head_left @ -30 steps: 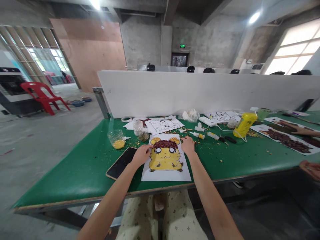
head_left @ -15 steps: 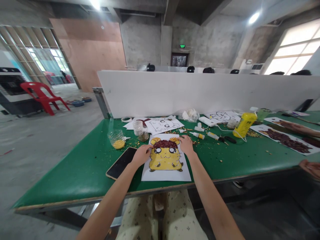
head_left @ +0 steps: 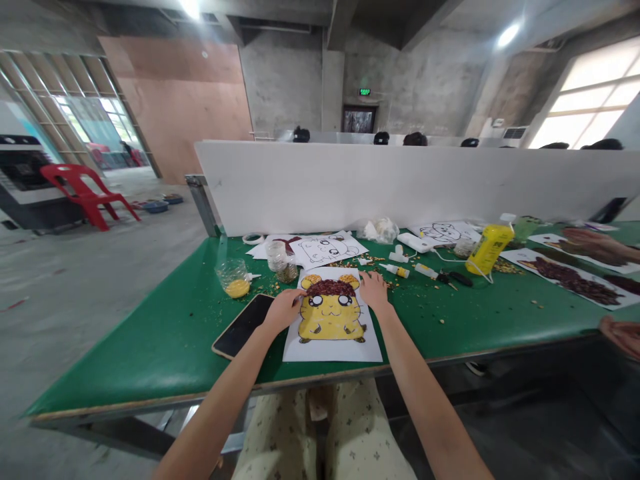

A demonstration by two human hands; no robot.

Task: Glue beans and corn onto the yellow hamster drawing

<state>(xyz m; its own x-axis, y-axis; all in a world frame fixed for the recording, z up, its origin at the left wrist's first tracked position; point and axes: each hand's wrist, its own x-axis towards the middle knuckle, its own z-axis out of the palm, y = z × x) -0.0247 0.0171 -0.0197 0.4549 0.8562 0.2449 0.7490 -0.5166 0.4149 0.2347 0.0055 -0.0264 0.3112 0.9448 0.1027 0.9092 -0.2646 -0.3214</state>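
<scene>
A sheet of paper with a yellow cartoon hamster picture (head_left: 330, 321) lies on the green tabletop in front of me. The top of its head is covered in dark red-brown bits, and its ears in golden ones. My left hand (head_left: 284, 309) rests at the sheet's left edge, fingers bent, thumb a little apart from the forefinger. At the upper right edge, my right hand (head_left: 375, 291) lies with fingers spread, touching the paper near the hamster's right-side ear. Neither hand visibly holds anything. Partly under my left forearm is a dark-screened phone (head_left: 243, 327).
Behind the picture stand a clear cup with yellow contents (head_left: 237, 287) and a jar (head_left: 286, 269). Small glue bottles (head_left: 399, 271), scattered grains, keys (head_left: 447, 280) and a yellow bottle (head_left: 489, 249) lie rightward. A white partition (head_left: 340, 187) closes the back; another person's hand (head_left: 590, 241) is at right.
My right hand's fingers have shifted slightly and spread at the paper's upper right edge. My left hand stays almost still. The other person's hands at right have moved a little.
</scene>
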